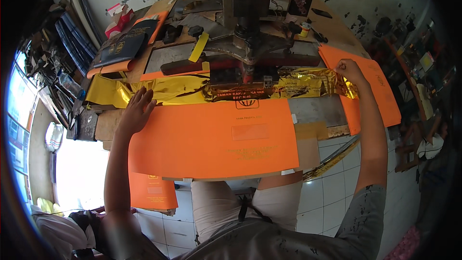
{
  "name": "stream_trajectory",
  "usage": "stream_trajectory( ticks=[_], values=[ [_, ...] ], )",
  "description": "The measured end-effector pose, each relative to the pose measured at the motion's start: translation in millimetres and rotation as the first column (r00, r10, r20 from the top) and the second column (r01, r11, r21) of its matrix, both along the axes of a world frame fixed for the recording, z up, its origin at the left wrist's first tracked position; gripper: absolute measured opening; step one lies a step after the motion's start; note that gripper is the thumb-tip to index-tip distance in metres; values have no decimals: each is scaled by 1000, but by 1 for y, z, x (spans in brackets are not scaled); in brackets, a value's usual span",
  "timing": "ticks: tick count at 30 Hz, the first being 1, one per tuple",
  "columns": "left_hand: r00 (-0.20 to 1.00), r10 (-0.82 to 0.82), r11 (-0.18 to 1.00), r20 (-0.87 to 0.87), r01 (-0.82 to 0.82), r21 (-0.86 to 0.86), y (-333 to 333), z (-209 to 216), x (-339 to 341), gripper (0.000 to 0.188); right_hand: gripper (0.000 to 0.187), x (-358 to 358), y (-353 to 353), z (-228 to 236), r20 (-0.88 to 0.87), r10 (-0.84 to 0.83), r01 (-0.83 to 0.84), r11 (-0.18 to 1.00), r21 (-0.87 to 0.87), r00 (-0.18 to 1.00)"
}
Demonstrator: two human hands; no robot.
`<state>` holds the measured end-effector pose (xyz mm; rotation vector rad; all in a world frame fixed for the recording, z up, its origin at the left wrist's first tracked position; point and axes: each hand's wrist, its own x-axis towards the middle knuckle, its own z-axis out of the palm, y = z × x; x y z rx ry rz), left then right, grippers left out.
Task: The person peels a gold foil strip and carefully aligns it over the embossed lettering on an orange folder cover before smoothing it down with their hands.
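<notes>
A long strip of shiny gold foil [180, 90] stretches left to right beneath the head of a metal stamping press [246, 43]. Its right half carries printed marks and gaps. Under the foil lies a large orange cover sheet [192, 137] with gold lettering, a small window panel and part of an emblem. My left hand [138, 110] rests flat over the foil's lower edge and the cover's upper left corner, fingers stretched out. At the far right end of the strip, my right hand [350, 72] is closed, pinching the crumpled foil.
Orange sheets [373, 82] are stacked at the right of the table. Dark blue folders [122, 45] lie at the back left. A yellow strip [198, 47] leans on the press base. More orange covers [153, 195] sit lower left, and used foil [332, 161] hangs below the table's right edge.
</notes>
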<state>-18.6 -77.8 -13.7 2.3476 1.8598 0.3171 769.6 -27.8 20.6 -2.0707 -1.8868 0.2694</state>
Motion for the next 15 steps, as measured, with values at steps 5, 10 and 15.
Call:
stream_trajectory(
  ticks=[5, 10, 15],
  values=[
    [1000, 24, 1000, -3, -24, -8, 1, 2, 4, 66, 19, -1, 1, 1, -30, -6, 7, 1000, 13, 1000],
    [1000, 12, 1000, 12, -12, -8, 3, 3, 5, 66, 18, 9, 5, -5, -101, 15, -12, 999, 39, 995],
    [1000, 25, 1000, -4, -25, -16, 3, 4, 5, 66, 20, 9, 5, -8, -128, 4, 0, 1000, 27, 992]
  ],
)
